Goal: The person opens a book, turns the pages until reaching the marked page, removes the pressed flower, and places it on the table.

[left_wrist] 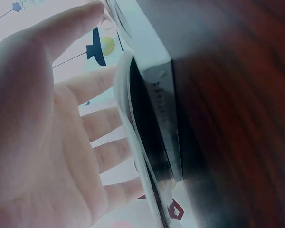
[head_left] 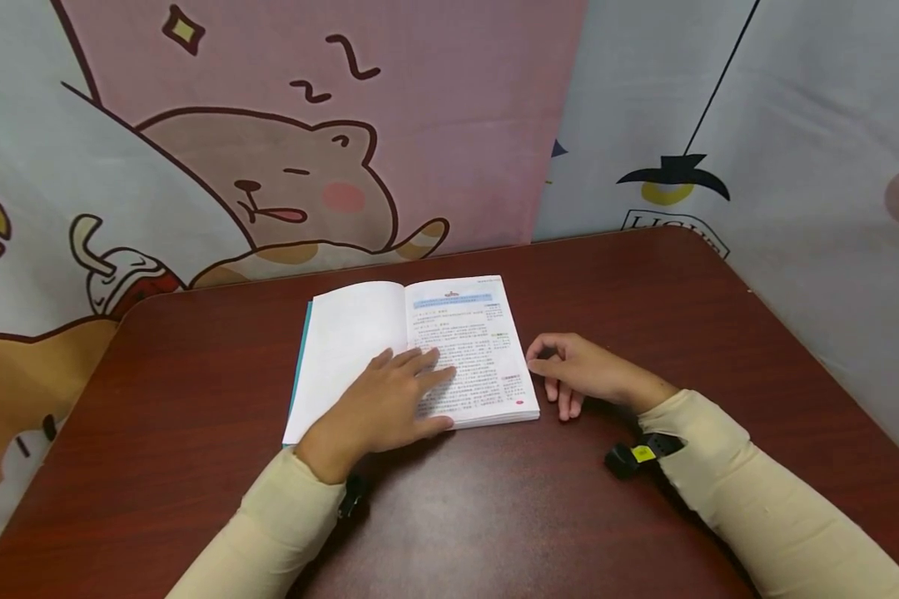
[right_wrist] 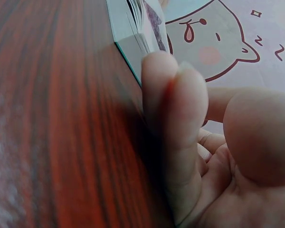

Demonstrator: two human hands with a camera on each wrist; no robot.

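An open book (head_left: 464,358) lies on the table, with a blank left page and printed text on the right page. My left hand (head_left: 389,399) rests on the lower middle of the book, fingers spread and straight across the inner part of the right page. In the left wrist view, the palm (left_wrist: 52,147) faces the book, whose lower edge (left_wrist: 156,90) shows. At the book's right edge, my right hand (head_left: 584,370) bends thumb and index finger together on the page edge; its other fingers hang lower by the table. Those fingers (right_wrist: 185,114) partly hide the book (right_wrist: 128,35) in the right wrist view.
The dark red-brown wooden table (head_left: 539,516) extends on all sides of the book. Behind it hangs a cloth (head_left: 464,125) printed with cartoon animals. A black strap device with a yellow label (head_left: 637,453) is worn on the right wrist.
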